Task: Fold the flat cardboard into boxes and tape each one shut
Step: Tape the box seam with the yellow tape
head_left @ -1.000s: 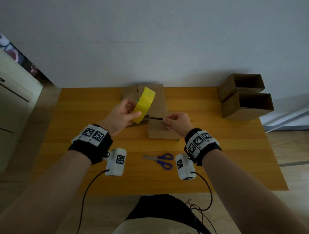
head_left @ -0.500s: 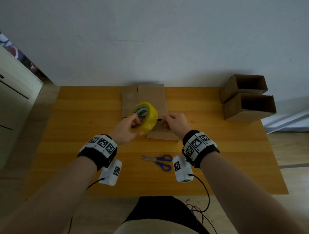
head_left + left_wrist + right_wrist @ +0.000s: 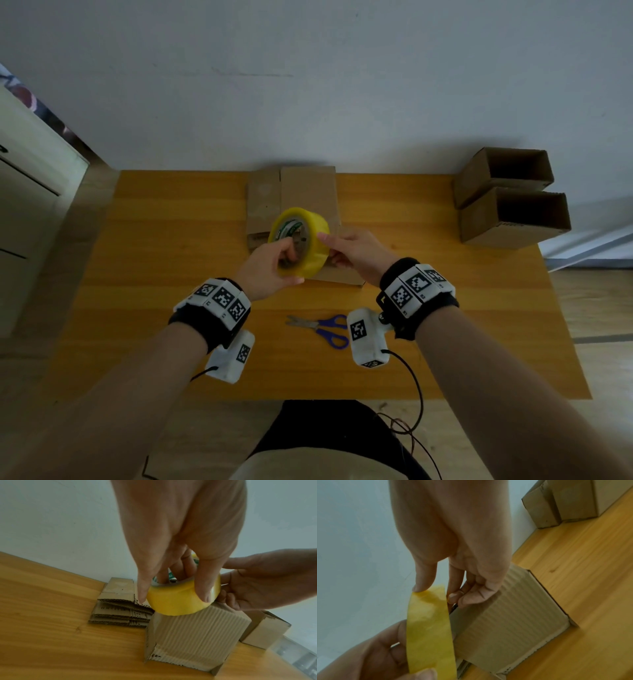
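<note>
Head view looks down at a wooden table set against a pale wall. Both bare hands meet over its middle. The left hand grips a yellow tape roll, with fingers curled through the core and the thumb clamped on the outer face. The right hand pinches the roll's right edge between thumb and forefinger.

From the right wrist, the thumb presses the top of the yellow band, and the remaining fingers curl down toward the cardboard; whether they touch it cannot be told.

From the left wrist, the tape roll sits just above the top edge of a folded box standing on the table, with the right hand on the roll's far side. Whether the roll touches the box cannot be told.

Just behind the box, toward the wall, lies a stack of flat cardboard, seen edge-on from the left wrist.

At the table's far right corner stand 2 open-topped boxes, touching each other. Blue-handled scissors lie shut near the front edge, between the 2 wrists. Each wrist wears a black band with square black-and-white markers.
</note>
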`<state>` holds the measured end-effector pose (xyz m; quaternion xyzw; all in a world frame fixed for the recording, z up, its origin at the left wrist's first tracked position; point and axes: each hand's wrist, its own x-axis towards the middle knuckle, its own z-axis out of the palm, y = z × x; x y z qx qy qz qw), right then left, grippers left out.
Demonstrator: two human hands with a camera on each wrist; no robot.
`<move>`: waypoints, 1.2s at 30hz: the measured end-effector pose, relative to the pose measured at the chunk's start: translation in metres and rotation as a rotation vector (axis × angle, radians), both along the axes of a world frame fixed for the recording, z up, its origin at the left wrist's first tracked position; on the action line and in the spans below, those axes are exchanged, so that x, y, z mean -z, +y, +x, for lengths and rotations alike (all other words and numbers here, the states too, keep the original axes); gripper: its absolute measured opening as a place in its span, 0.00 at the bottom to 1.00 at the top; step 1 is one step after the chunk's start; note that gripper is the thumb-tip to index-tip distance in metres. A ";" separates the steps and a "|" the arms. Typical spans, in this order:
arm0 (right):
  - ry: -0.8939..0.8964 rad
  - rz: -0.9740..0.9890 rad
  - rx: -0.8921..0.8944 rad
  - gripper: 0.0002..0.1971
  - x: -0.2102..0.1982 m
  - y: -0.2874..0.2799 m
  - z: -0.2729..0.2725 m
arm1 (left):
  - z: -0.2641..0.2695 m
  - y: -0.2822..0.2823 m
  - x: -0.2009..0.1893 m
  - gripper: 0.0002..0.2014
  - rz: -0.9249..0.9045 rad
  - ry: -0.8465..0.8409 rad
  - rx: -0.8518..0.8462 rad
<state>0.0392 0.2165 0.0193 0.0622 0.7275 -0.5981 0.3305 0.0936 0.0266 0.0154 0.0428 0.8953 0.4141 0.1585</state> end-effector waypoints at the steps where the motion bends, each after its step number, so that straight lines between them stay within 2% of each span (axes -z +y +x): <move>1: -0.030 -0.014 0.016 0.17 -0.001 -0.001 0.000 | 0.000 0.002 -0.001 0.16 -0.014 -0.004 0.002; 2: -0.060 -0.028 0.039 0.16 -0.001 -0.002 -0.001 | 0.000 0.003 -0.002 0.16 -0.013 -0.004 0.007; 6: -0.145 -0.062 0.082 0.12 -0.006 -0.003 -0.003 | -0.002 0.009 -0.006 0.27 -0.026 0.022 0.064; 8: -0.161 -0.071 0.087 0.11 -0.006 -0.003 -0.004 | -0.001 0.010 -0.005 0.28 -0.025 0.019 0.063; 11: -0.151 -0.073 0.091 0.12 -0.003 -0.003 -0.004 | 0.002 0.011 0.000 0.27 -0.030 0.021 0.048; 17: -0.092 -0.036 0.078 0.24 0.004 -0.003 -0.002 | 0.002 0.013 0.001 0.23 -0.072 0.066 0.039; 22: -0.111 -0.085 0.037 0.17 0.003 0.003 -0.002 | 0.002 0.011 0.005 0.22 -0.090 0.065 0.041; 26: -0.043 0.032 -0.013 0.18 0.000 -0.002 0.000 | 0.000 0.011 0.004 0.24 -0.081 0.045 0.036; 28: -0.023 0.042 0.018 0.16 0.001 -0.003 0.001 | 0.000 0.010 0.004 0.24 -0.064 0.043 0.039; 32: -0.014 -0.057 0.055 0.15 0.002 -0.001 0.006 | 0.001 0.007 0.004 0.20 -0.057 0.062 0.032; 36: 0.072 -0.078 0.123 0.12 0.004 0.000 0.011 | 0.002 0.010 0.004 0.19 -0.075 0.090 0.013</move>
